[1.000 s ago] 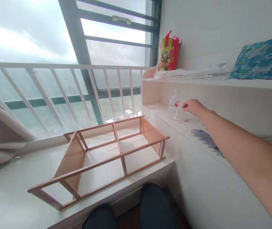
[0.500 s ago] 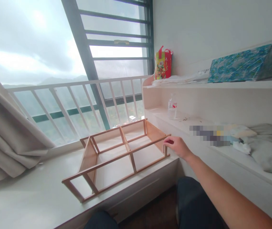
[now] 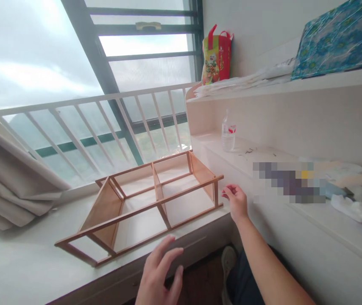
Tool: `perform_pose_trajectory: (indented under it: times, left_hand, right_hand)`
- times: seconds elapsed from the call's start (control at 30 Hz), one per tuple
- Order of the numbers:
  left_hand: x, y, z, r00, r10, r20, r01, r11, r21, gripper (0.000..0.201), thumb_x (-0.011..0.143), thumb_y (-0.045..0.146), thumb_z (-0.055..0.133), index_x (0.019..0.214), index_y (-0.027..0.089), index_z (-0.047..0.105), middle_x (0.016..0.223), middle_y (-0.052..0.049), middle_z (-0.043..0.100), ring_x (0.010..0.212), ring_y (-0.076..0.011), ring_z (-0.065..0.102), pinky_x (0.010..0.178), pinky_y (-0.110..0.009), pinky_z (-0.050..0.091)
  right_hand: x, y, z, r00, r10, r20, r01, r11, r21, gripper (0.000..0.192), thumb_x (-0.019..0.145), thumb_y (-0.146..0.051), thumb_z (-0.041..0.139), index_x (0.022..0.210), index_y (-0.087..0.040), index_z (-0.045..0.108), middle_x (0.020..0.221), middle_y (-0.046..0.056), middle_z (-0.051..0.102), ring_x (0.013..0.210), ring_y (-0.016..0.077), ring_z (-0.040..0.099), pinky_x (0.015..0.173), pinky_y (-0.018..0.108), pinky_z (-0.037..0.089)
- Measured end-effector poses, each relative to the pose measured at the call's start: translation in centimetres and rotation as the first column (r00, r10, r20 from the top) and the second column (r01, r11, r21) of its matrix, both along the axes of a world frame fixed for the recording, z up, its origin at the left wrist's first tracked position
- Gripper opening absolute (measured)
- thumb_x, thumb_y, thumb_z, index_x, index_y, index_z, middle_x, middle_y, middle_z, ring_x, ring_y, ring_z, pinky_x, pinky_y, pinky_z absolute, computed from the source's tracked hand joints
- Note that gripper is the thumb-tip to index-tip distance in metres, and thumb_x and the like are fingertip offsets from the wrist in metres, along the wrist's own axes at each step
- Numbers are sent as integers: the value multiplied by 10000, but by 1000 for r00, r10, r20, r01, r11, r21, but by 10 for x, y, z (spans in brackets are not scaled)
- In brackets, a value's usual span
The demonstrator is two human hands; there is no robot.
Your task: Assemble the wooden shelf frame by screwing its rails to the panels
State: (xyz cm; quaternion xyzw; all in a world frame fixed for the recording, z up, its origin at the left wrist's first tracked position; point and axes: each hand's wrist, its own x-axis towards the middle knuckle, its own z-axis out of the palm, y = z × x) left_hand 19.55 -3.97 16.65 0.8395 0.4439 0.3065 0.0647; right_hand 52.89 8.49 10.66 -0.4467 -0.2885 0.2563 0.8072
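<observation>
A wooden shelf rack (image 3: 163,202) lies on its side on the white window ledge, its slatless frame and cross boards showing. My right hand (image 3: 236,201) is just off the rack's right end, thumb and fingertips pinched together. Whatever sits in that pinch, if anything, is too small to make out. Low in the middle, my left hand (image 3: 160,271) is in front of the ledge's edge with its fingers spread and curved, holding nothing. It is nearest to the rack's front rail and apart from it.
On the right shelf unit stand a plastic bottle (image 3: 228,134), small dark bits and a crumpled white tissue (image 3: 349,207). Higher up are a red and green bag (image 3: 216,59), papers (image 3: 247,81) and a blue patterned box (image 3: 343,40). A curtain (image 3: 12,182) hangs left of the railing (image 3: 82,112).
My left hand has come into view from below. My right hand has come away from the rack's corner, still pinched. The view has shifted, and the rack appears nearer and further left.
</observation>
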Motion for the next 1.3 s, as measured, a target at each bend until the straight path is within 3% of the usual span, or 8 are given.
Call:
perform_pose_trajectory:
  times: [0.1, 0.2, 0.27, 0.4, 0.5, 0.73, 1.07, 1.3]
  left_hand:
    - [71, 53, 55, 986, -117, -122, 121, 992, 23, 284, 955, 262, 593, 1203, 277, 730, 1468, -113, 601, 1320, -282, 608, 1091, -469, 541]
    - [134, 111, 84, 957, -135, -256, 145, 989, 19, 364, 950, 401, 650, 1284, 261, 694, 1538, -125, 542, 1376, -330, 549, 1146, -554, 472]
    - [166, 149, 87, 930, -161, -331, 168, 986, -9, 531, 942, 514, 650, 1389, 230, 617, 1593, -152, 483, 1454, -352, 469, 1161, -565, 451]
    - [203, 202, 72, 876, -231, -423, 224, 972, -68, 734, 928, 573, 654, 1508, 155, 488, 1668, -190, 370, 1547, -341, 345, 1214, -538, 394]
    - [212, 220, 62, 845, -290, -450, 262, 957, -126, 731, 960, 536, 620, 1529, 107, 458, 1671, -195, 361, 1571, -329, 304, 1242, -507, 364]
    - [210, 236, 54, 855, -352, -380, 305, 935, -179, 505, 1056, 316, 441, 1536, 162, 471, 1648, -132, 418, 1541, -254, 373, 1257, -408, 355]
    - [209, 241, 54, 853, -380, -357, 302, 918, -256, 549, 1061, 317, 406, 1584, 150, 414, 1681, -109, 354, 1537, -253, 383, 1256, -384, 343]
    - [208, 240, 53, 861, -368, -350, 297, 924, -241, 534, 1067, 343, 387, 1571, 176, 443, 1674, -99, 372, 1514, -263, 425, 1235, -385, 368]
  right_hand:
    - [7, 26, 2, 995, -22, -94, 28, 997, 70, 367, 716, -468, 856, 861, -214, 636, 738, -35, 647, 698, 136, 643, 677, 283, 588]
    - [14, 42, 1, 987, -26, -160, 44, 993, 112, 342, 732, -433, 855, 868, -223, 622, 755, -41, 646, 687, 120, 635, 625, 238, 546]
    - [17, 48, 0, 982, -21, -186, 45, 991, 124, 330, 738, -416, 858, 873, -226, 626, 772, -42, 649, 672, 112, 634, 605, 229, 530]
    - [18, 53, -1, 973, 30, -228, 11, 984, 178, 307, 740, -375, 877, 878, -222, 649, 807, -32, 669, 661, 113, 664, 645, 254, 557]
    - [17, 58, 1, 974, 42, -224, 2, 981, 193, 294, 753, -362, 876, 878, -223, 649, 799, -30, 678, 651, 120, 678, 682, 278, 582]
    - [21, 67, 1, 983, 72, -168, -41, 982, 182, 267, 772, -356, 861, 879, -234, 650, 784, -38, 677, 635, 125, 686, 700, 302, 602]
    - [19, 46, -4, 986, -18, 168, 18, 1000, -2, 230, 814, -415, 840, 890, -227, 730, 729, 16, 755, 680, 196, 726, 727, 363, 608]
    - [16, 50, -3, 979, 6, 204, 3, 999, -40, 227, 819, -430, 830, 878, -230, 739, 726, 10, 756, 672, 200, 726, 713, 356, 610]
